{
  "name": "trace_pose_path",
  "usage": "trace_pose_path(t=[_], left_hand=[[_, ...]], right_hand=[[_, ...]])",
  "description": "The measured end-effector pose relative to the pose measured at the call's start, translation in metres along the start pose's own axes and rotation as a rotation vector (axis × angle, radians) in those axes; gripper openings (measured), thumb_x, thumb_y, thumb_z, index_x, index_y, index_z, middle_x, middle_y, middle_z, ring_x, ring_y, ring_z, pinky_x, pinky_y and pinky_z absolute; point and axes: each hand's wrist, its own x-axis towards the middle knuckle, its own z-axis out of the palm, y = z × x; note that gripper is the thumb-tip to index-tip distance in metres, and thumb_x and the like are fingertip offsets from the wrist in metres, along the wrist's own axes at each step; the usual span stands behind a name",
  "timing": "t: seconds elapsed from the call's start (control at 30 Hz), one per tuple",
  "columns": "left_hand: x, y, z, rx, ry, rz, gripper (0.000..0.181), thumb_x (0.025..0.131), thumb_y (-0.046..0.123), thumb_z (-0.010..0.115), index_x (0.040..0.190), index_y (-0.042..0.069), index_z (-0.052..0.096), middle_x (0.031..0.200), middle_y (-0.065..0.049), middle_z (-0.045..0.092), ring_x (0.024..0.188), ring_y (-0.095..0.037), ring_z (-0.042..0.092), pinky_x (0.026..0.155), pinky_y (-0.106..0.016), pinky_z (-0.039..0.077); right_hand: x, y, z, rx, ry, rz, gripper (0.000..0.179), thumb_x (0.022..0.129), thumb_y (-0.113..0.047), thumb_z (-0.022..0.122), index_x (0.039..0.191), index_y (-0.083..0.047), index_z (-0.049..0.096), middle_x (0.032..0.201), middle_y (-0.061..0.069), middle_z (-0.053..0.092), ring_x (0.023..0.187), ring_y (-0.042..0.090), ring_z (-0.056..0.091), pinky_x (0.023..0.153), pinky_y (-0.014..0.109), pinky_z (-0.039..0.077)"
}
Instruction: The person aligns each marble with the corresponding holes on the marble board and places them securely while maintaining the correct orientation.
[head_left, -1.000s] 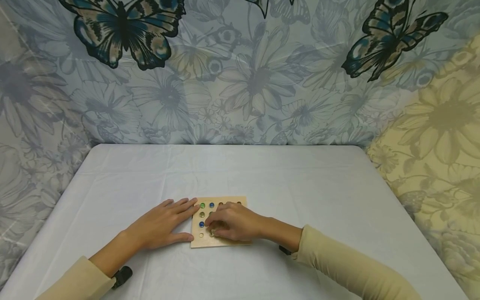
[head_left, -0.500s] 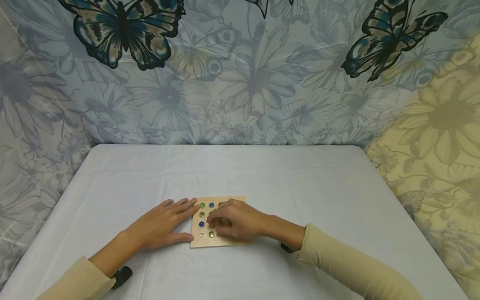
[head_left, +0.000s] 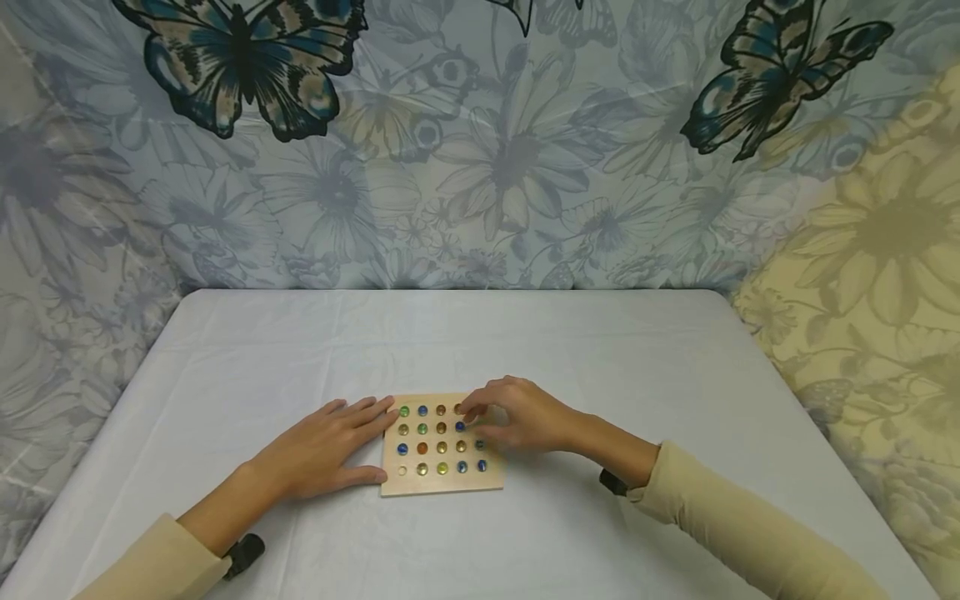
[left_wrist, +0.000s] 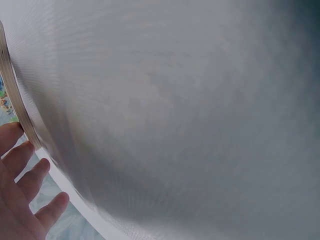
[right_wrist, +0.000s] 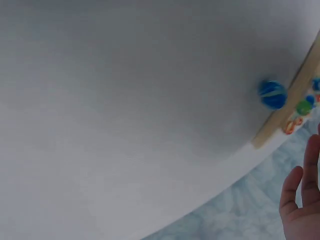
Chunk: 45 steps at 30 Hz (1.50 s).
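A light wooden board (head_left: 442, 486) with rows of coloured glass marbles lies on the white table. Its near-left spot shows a pale round hollow (head_left: 402, 471). Along the board's left edge rests my left hand (head_left: 330, 450), fingers spread, fingertips and thumb touching it. My right hand (head_left: 528, 417) is over the far right part, fingers bent, with a gap between thumb and forefinger and no marble visible between them. It covers some marbles there. In the right wrist view a blue marble (right_wrist: 272, 94) appears beside the board's side; whether it touches the table is unclear.
White cloth covers the table (head_left: 450, 342). Floral fabric (head_left: 517, 167) with butterfly prints stands behind it and along both sides. Each wrist carries a dark band; the left band (head_left: 244, 556) sits just above the cloth.
My right hand has moved right and away from me, from the board's middle to its right edge, uncovering more marbles. The left hand and the board stay in place.
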Motion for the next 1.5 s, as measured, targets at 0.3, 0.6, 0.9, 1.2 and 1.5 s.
trace_pose_path(t=[0.3,0.6,0.9,1.2,1.5], left_hand=[[-0.001,-0.001,0.002,0.003,0.001,0.003,0.080,0.095,0.066,0.047,0.153,0.011,0.042,0.158,-0.007,0.037,0.141,-0.032,0.041,0.110,-0.059,0.035],[0.000,-0.001,0.000,0.000,0.002,0.005,0.079,0.095,0.065,0.049,0.153,0.011,0.042,0.158,-0.007,0.037,0.141,-0.032,0.040,0.110,-0.059,0.034],[-0.001,-0.002,0.000,-0.001,0.004,0.008,0.079,0.096,0.065,0.048,0.153,0.011,0.041,0.158,-0.007,0.037,0.142,-0.032,0.039,0.110,-0.059,0.034],[-0.002,-0.001,0.000,0.000,-0.005,-0.002,0.080,0.095,0.066,0.047,0.153,0.011,0.041,0.159,-0.006,0.036,0.142,-0.031,0.039,0.111,-0.058,0.034],[-0.001,0.000,-0.001,0.004,0.000,-0.004,0.079,0.095,0.066,0.048,0.153,0.011,0.042,0.158,-0.007,0.037,0.142,-0.032,0.040,0.111,-0.059,0.034]], right_hand=[[-0.035,0.027,-0.009,-0.006,0.021,0.077,0.028,0.087,-0.013,0.077,0.115,-0.012,0.072,0.103,-0.011,0.072,0.097,0.007,0.065,0.092,0.041,0.050],[-0.053,0.038,-0.010,-0.001,0.012,0.058,0.028,0.088,-0.013,0.078,0.114,-0.011,0.071,0.104,-0.007,0.073,0.096,0.008,0.066,0.087,0.038,0.052],[-0.066,0.043,-0.006,0.013,-0.017,0.092,0.027,0.086,-0.012,0.079,0.112,-0.013,0.071,0.104,-0.010,0.071,0.095,0.006,0.064,0.086,0.032,0.054],[-0.067,0.044,-0.002,0.001,-0.018,0.075,0.028,0.083,-0.008,0.080,0.110,-0.015,0.072,0.102,-0.012,0.071,0.093,0.003,0.064,0.087,0.034,0.052],[-0.067,0.044,-0.001,-0.007,-0.007,0.062,0.027,0.084,-0.007,0.079,0.109,-0.016,0.072,0.101,-0.013,0.071,0.093,0.003,0.064,0.086,0.032,0.053]])
